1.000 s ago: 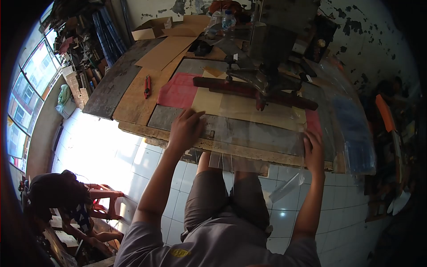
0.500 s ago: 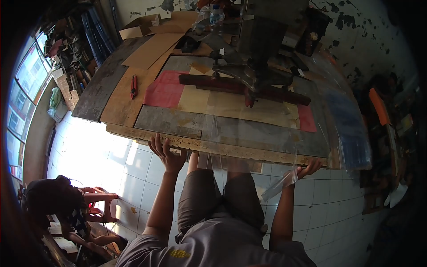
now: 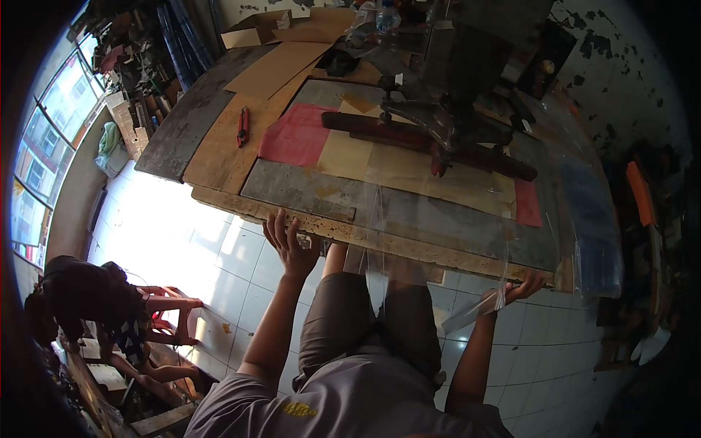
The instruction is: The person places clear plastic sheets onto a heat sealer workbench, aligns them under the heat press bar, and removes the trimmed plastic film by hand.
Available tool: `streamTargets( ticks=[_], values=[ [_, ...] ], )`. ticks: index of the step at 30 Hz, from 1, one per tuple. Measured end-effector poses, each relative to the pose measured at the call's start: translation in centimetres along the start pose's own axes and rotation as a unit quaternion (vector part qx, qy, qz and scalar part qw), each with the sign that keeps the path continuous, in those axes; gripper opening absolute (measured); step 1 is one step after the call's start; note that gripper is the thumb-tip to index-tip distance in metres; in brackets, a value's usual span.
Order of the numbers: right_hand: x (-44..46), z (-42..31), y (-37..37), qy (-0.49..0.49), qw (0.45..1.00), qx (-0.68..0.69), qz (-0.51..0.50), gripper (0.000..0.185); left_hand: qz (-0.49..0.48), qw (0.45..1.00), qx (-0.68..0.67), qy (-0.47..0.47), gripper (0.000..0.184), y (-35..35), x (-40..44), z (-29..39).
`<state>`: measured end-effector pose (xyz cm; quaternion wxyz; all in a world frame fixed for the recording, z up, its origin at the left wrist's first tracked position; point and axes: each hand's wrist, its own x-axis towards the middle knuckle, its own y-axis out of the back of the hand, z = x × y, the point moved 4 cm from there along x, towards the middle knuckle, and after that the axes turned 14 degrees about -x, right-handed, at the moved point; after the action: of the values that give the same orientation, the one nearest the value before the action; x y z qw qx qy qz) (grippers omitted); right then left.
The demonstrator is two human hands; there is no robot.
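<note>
Pale, worn wood runs along the front edge (image 3: 409, 247) of the table, and I see the left hand (image 3: 292, 247) against it, fingers spread and pointing up. At the same edge, farther right, the right hand (image 3: 524, 287) lies with its fingers reaching outward; I cannot tell how firmly it grips. A crumpled clear plastic strip (image 3: 467, 314) hangs by the right wrist. Between the hands, a thin transparent plastic film (image 3: 374, 219) drops over the edge from the grey work surface (image 3: 292, 184). Beyond it I make out a long yellow sheet (image 3: 409, 175) with pink-red pieces (image 3: 293, 136) at its two ends, under a long dark-red bar (image 3: 431, 144) joined to a black metal press (image 3: 467, 80). To the left, a slim red cutter (image 3: 243, 128) lies on a brown board (image 3: 223, 150), with flat tan cardboard (image 3: 281, 67) behind. Bluish clear plastic (image 3: 599, 263) drapes the table's right end. At lower left, another person (image 3: 87, 299) is beside a red stool (image 3: 174, 315).
</note>
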<state>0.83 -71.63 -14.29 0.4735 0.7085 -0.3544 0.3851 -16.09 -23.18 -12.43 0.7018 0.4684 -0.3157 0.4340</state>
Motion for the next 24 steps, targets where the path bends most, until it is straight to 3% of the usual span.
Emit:
streamTargets(
  ticks=[7,24],
  values=[
    [0.1,-0.2,0.2,-0.002,1.000,-0.012,-0.004,0.065,0.044,0.999,-0.004,0.001,0.079,-1.0,0.0,0.2],
    [0.0,-0.1,0.1,0.004,1.000,-0.015,-0.002,0.063,0.047,0.999,0.000,-0.018,0.081,-1.2,-0.3,-0.4]
  ],
)
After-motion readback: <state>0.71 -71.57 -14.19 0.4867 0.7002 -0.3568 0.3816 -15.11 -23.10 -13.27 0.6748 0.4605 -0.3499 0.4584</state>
